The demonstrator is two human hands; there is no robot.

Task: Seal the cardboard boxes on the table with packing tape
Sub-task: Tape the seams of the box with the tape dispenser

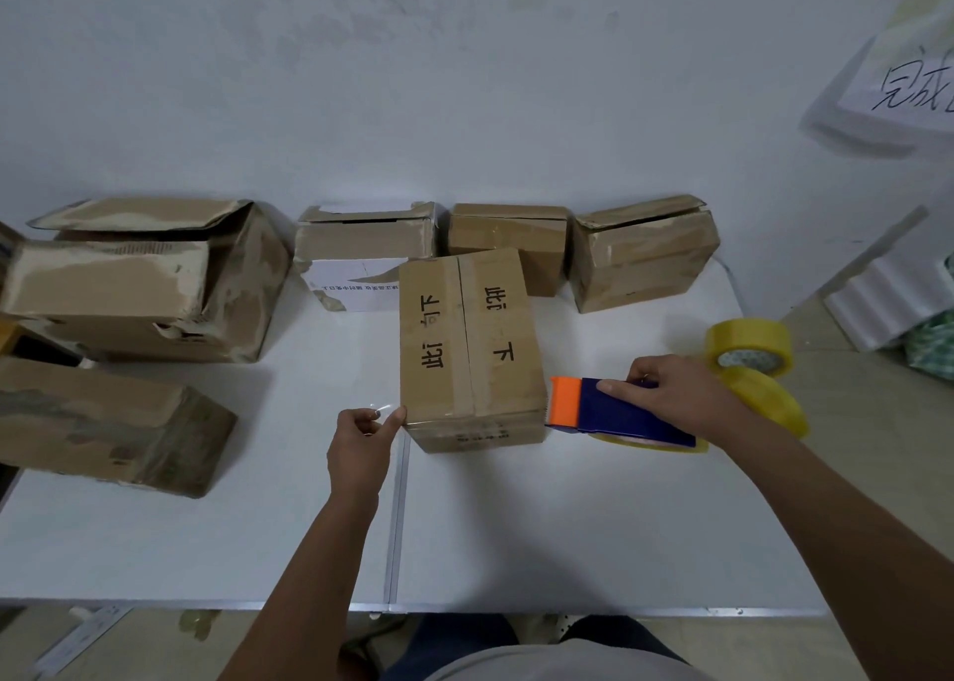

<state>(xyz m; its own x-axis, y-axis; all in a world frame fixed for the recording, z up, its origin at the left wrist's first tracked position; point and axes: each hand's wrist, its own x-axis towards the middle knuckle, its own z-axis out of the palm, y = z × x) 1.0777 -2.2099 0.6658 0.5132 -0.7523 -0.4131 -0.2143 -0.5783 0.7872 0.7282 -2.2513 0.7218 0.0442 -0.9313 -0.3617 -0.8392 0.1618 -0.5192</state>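
Two hands taping box [467, 340] | left hand [361, 440] pinching tape end [384, 412] | right hand [681, 396] gripping dispenser [619, 412] | next: likely pressing strip down, cutting

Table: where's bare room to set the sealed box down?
Bare table along the near edge, in front of the lettered box, between both hands. Smaller patch left of that box. Crowded: back row of boxes, tape rolls at right.

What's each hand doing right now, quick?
Left hand: pinching the loose end of clear tape at the box corner.
Right hand: gripping the blue and orange tape dispenser beside the box.
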